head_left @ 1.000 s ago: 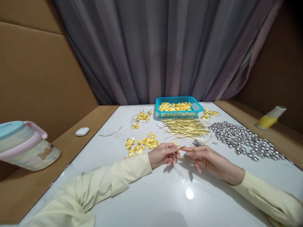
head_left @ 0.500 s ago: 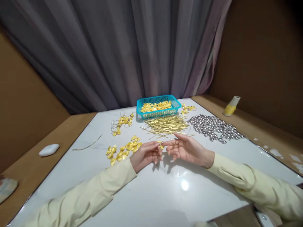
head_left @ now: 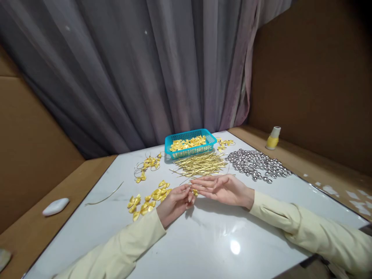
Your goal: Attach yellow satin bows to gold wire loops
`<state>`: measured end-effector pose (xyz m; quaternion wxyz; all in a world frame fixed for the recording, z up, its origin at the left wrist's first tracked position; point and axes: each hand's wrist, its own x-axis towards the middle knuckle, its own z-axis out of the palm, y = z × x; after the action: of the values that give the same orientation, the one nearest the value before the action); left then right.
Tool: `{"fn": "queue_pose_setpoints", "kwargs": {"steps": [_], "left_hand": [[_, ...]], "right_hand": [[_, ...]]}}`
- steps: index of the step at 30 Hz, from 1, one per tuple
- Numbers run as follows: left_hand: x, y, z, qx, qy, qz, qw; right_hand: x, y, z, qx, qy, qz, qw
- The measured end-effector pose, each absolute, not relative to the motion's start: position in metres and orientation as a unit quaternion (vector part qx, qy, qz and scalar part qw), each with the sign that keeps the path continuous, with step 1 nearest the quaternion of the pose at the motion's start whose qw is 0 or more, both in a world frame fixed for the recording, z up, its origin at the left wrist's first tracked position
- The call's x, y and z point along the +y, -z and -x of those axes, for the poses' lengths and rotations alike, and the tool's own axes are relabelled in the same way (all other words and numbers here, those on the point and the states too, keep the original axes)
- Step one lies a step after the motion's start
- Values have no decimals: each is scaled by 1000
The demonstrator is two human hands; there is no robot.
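My left hand is closed in a pinch, with a small yellow bow showing at its fingertips. Fingers stretched out flat, my right hand reaches across to the bow and the left fingertips. Whether it touches the bow I cannot tell, and most of the bow is hidden. Several loose yellow bows lie just left of my left hand. Beyond both hands is a pile of gold twist ties.
A blue basket of yellow bows stands at the back. Silver beads spread at the right. Bows with wires attached lie left of the basket. One loose wire, a white oval object and a yellow-wrapped cone are farther out.
My right hand's fingers have straightened and come together, moving left over the left fingertips. My left hand keeps its pinch. The whole view has shifted slightly as my head moved.
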<state>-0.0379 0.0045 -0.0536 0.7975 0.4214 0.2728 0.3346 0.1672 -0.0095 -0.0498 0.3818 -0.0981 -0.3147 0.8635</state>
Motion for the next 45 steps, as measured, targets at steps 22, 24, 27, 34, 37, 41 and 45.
{"fn": "queue_pose_setpoints", "kwargs": {"steps": [22,24,27,34,37,41,45], "left_hand": [[6,54,36,280,-272,-448,804],[6,55,36,286,-259,-471,793],[4,54,36,304,-216,-517,771],[0,52,35,313,-182,-561,745],[-1,52,35,309,-186,-573,736],[-3,53,33,316,-169,-600,715],[-1,54,33,318,-155,-612,707]], "right_hand": [[-7,61,-173,-429,-781,227,394],[-7,64,-174,-453,-783,215,368],[-7,68,-176,-499,-780,213,313],[-8,69,-178,-563,-713,305,286],[-9,66,-176,-549,-719,314,288],[-13,63,-172,-539,-743,295,265],[-15,63,-172,-561,-735,301,234]]}}
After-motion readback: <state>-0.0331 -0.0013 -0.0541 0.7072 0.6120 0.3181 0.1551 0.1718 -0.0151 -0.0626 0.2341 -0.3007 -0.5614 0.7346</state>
